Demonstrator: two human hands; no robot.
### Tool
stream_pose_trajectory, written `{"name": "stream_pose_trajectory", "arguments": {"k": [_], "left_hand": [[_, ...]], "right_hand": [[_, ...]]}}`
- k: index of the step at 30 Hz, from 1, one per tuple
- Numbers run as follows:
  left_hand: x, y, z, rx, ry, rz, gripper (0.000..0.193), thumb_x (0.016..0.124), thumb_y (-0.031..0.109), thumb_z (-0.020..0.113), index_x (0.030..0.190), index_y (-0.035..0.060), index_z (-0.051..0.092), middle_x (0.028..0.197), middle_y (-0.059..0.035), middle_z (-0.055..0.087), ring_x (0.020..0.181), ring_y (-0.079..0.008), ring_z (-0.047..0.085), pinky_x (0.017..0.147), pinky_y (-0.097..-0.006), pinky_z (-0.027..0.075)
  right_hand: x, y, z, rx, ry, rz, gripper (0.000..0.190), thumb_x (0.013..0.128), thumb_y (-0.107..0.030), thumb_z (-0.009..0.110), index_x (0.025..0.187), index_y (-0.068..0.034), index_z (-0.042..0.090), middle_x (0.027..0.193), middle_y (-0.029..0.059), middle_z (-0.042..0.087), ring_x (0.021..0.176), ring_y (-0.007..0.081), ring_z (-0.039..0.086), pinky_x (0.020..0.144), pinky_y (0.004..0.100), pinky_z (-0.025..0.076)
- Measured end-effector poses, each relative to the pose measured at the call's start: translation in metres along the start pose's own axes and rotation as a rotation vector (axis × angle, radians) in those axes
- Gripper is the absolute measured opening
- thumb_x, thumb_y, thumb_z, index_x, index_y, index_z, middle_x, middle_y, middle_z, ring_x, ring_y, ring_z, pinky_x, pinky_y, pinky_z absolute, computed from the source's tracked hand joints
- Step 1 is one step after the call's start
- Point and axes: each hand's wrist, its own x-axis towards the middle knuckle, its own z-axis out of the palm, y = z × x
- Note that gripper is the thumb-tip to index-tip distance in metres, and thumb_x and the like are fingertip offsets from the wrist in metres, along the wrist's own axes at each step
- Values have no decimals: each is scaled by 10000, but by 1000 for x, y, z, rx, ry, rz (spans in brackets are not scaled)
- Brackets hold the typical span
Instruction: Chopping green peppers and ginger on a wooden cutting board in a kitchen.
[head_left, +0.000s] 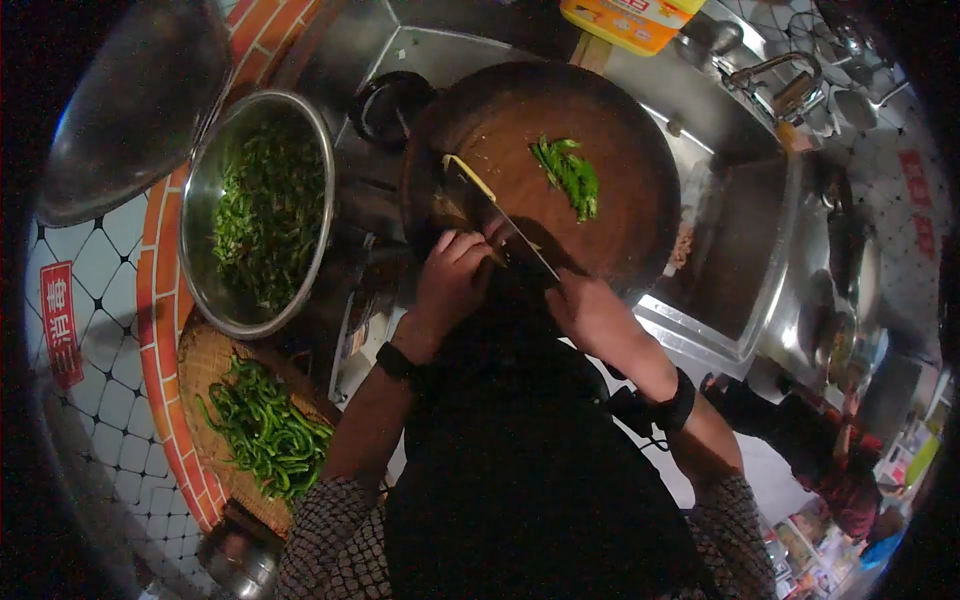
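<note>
My right hand (590, 304) grips the handle of a cleaver (517, 240), whose blade lies over the near left part of a round wooden chopping block (630, 187). My left hand (455, 264) rests with curled fingers at the block's near edge, left of the blade; whether it holds anything is not plain. A thin yellow strip (470, 176) shows along the blade's far end. Cut green peppers (570, 176) lie in a small heap on the block, beyond the blade. Small pale bits are near my left fingertips.
A steel bowl (324, 225) of cut green peppers stands left, above a woven tray (199, 375) with whole green peppers (270, 427). A sink (757, 247) and faucet (795, 90) are right. A yellow-orange container (637, 26) stands beyond the block. Another person (817, 442) is at lower right.
</note>
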Motion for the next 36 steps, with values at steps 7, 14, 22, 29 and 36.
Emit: {"name": "stream_pose_trajectory", "arguments": {"k": [7,14,22,29,36], "left_hand": [[0,-5,-8,36,-62,97,280,698,-9,634,975,30,652,1053,-108,648,977,-320,594,881,-389,514],[-6,-9,3,168,-64,127,257,719,32,629,974,37,657,1052,-112,657,961,-308,597,861,-386,516],[-13,-10,11,150,-52,69,247,765,73,637,1010,46,645,1075,-118,646,983,-315,592,862,-401,509],[-14,-11,14,132,-24,92,324,750,88,650,1070,56,610,1106,-127,635,1011,-344,587,880,-430,504],[-24,-19,22,139,27,75,349,717,85,699,1057,76,621,1148,-119,635,1034,-343,595,873,-435,515]], "right_hand": [[-4,-4,-7,-23,-36,53,183,940,-162,573,938,22,575,827,303,610,807,497,587,695,533,465],[-10,17,10,-148,-75,50,181,945,-144,551,1063,-7,566,811,277,629,790,478,615,674,546,483],[-21,3,11,-254,-85,48,173,939,-132,540,1071,-23,556,778,265,641,734,458,633,633,549,498],[3,17,19,-215,-49,-29,175,953,-162,529,1053,-20,547,780,277,633,728,472,623,634,557,493],[-9,0,5,-169,-144,76,161,956,-159,525,1050,-31,551,807,280,635,785,473,625,677,561,494]]}}
